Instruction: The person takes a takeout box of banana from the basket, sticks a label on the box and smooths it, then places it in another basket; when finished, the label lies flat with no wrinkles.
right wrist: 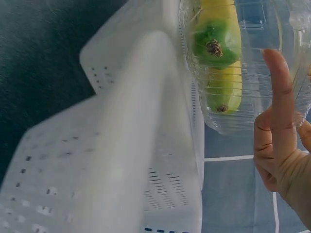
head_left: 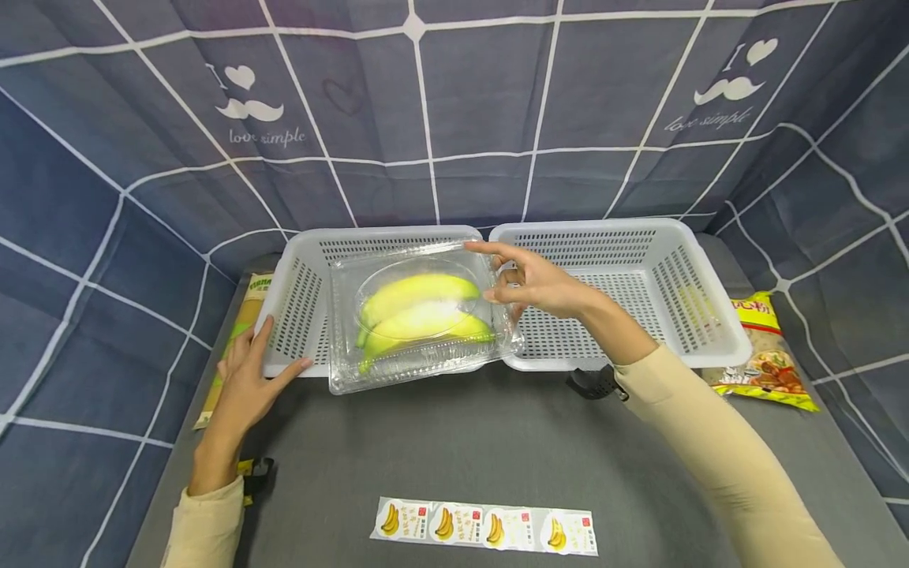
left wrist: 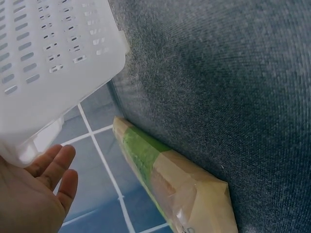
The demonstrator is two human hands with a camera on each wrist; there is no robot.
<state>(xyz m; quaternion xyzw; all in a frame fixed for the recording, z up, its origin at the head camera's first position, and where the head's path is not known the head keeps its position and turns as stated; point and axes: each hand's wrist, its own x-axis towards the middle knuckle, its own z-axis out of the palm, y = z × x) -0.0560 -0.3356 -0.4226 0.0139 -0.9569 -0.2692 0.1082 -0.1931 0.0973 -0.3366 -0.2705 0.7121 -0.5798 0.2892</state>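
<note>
Surface: dark grey tabletop (head_left: 426,442), with a close fabric-like weave in the left wrist view. Surroundings: blue-grey cloth (head_left: 483,102) with a white grid hangs behind and along both sides, slightly rippled; two prints on the back section show a heart, a moustache and "love simple".

Two white slotted baskets stand side by side toward the back: left basket (head_left: 383,233) and right basket (head_left: 568,230). A yellow-and-green packet (head_left: 245,319) lies just beside the left basket, along the table's left side. A yellow-edged food bag (head_left: 770,347) lies at the right end of the right basket. Near the front edge: a strip of four banana labels (head_left: 484,526), lying face up, slightly askew.

Clear container (head_left: 344,315) with yellow, green-tipped bananas (head_left: 426,315) inside: positioned over the left basket, tilted, its front edge extending past the front rim. Whether it bears on that rim cannot be told.

Right hand (head_left: 536,284): grips the container at its right end, index finger extended along the back corner. Left hand (head_left: 245,379): spread at the left basket's front-left corner, fingers outside the side wall, thumb toward the front rim; holding nothing clear of the table.
</note>
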